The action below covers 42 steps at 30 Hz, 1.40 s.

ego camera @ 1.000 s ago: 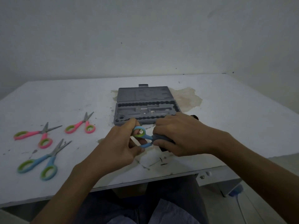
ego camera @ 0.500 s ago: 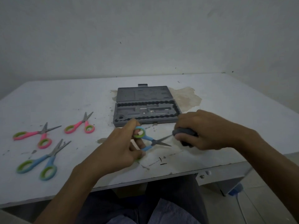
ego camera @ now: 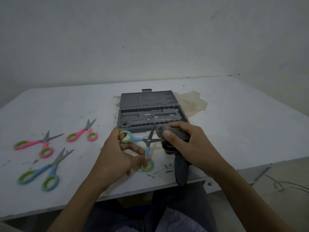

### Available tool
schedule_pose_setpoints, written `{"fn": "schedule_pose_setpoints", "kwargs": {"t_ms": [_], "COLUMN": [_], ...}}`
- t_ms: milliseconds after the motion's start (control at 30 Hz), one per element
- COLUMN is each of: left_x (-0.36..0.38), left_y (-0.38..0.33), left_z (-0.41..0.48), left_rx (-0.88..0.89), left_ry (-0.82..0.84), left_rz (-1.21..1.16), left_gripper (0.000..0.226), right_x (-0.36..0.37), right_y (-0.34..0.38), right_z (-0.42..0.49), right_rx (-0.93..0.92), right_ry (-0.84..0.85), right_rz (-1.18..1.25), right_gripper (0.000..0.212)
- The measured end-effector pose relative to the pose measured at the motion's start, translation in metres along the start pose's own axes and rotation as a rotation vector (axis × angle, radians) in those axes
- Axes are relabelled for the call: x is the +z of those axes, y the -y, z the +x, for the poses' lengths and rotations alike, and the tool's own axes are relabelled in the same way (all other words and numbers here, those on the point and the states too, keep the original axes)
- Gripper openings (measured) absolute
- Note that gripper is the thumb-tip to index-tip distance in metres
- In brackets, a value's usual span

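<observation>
Blue scissors (ego camera: 148, 140) are held in the left hand (ego camera: 115, 158). Its grip is clamped on both green-lined loops, with the far loop pinched at the fingertips and the near loop caught by another finger. The blades are spread wide: one is pointed away toward the tool case (ego camera: 150, 111), the other is laid rightward against a dark grey cloth (ego camera: 181, 171). The cloth is bunched in the right hand (ego camera: 192, 146), grip clamped around it with the thumb on top, and its loose tail is hung past the near counter (ego camera: 242, 123) edge. Whether anything is wrapped inside cannot be told. The scissors are kept low over the counter at front centre, just in front of the grey case, which is lying open with its lid flat behind. A brown stain (ego camera: 192, 101) is seen beside the case. Far left, well apart, two pink scissors (ego camera: 33, 143) (ego camera: 80, 133) and a second blue pair (ego camera: 45, 169) are laid flat.
</observation>
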State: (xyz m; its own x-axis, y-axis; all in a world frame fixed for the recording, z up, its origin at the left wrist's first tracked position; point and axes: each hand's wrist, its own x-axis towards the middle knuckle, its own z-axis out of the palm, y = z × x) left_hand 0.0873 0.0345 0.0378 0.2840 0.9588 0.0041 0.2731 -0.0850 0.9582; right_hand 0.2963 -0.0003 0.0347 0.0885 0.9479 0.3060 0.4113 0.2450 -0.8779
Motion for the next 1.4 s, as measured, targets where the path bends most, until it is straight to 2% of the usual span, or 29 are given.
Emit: {"fn": "schedule_pose_setpoints", "kwargs": {"t_ms": [167,533,733,867,1100,1233,1300,1400], "left_x": [0.003,0.008,0.011,0.016,0.022,0.004,0.005,0.013], "left_y": [0.001,-0.008,-0.009,-0.004,0.002,0.003,0.002,0.0], "left_z": [0.0,0.003,0.001,-0.005,-0.003,-0.002,-0.002,0.0], "left_rx": [0.02,0.179,0.119,0.075,0.04,0.013,0.017,0.04], "left_ry": [-0.031,0.028,0.044,0.077,0.086,0.015,0.033,0.051], "left_rz": [0.033,0.082,0.08,0.09,0.053,0.045,0.053,0.067], "left_gripper": [0.055,0.064,0.061,0.055,0.056,0.058,0.058,0.059], "right_x": [-0.008,0.0,0.002,-0.009,-0.031,-0.046,-0.035,-0.008], "right_y": [0.0,0.006,0.001,-0.004,-0.011,-0.009,-0.003,0.003], "right_z": [0.004,0.006,0.004,0.001,-0.004,-0.007,-0.006,-0.001], "right_rx": [-0.036,-0.149,-0.195,-0.19,-0.128,-0.047,-0.063,-0.047], "right_ry": [-0.037,0.244,0.215,0.271,0.24,0.0,-0.061,0.045], "right_rz": [-0.185,-0.312,-0.347,-0.428,-0.366,-0.181,-0.203,-0.277], "right_gripper": [0.037,0.015,0.017,0.015,0.012,0.012,0.017,0.024]}}
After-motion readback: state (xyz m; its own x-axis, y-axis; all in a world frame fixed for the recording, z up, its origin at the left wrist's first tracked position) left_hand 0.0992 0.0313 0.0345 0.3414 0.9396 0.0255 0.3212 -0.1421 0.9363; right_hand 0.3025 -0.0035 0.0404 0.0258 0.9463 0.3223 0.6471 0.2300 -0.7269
